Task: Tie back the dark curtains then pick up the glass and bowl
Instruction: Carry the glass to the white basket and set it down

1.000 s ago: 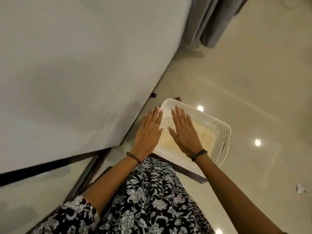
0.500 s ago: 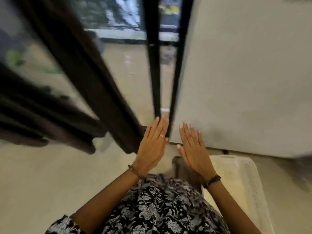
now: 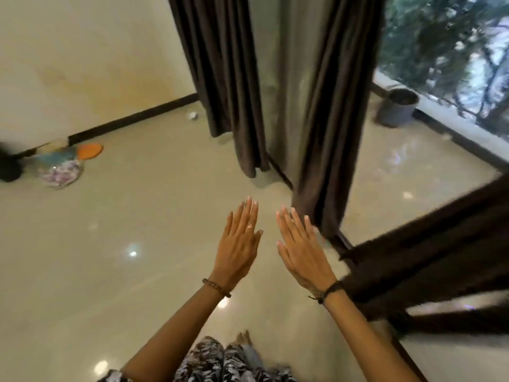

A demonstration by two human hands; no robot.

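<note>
Dark brown curtains hang loose to the floor in front of me: one panel (image 3: 225, 78) at the centre left, a second panel (image 3: 330, 119) just right of it, and a third bunch (image 3: 429, 255) sweeping across the right edge. My left hand (image 3: 238, 249) and my right hand (image 3: 301, 252) are stretched out flat side by side, fingers straight, holding nothing. My right hand's fingertips are close to the bottom of the second panel, not touching it. A small pale object (image 3: 192, 115), perhaps a bowl or glass, lies on the floor by the wall; it is too blurred to tell.
Glossy beige floor (image 3: 110, 244) spreads to the left. A blue, patterned and orange pile of things (image 3: 64, 164) lies by the left wall. A grey pot (image 3: 396, 107) stands outside the glass door at the right, with trees beyond.
The view has swung left, from the white perforated basket and white wall past the window frame to the curtains. Both hands stayed flat and empty in front of me.
</note>
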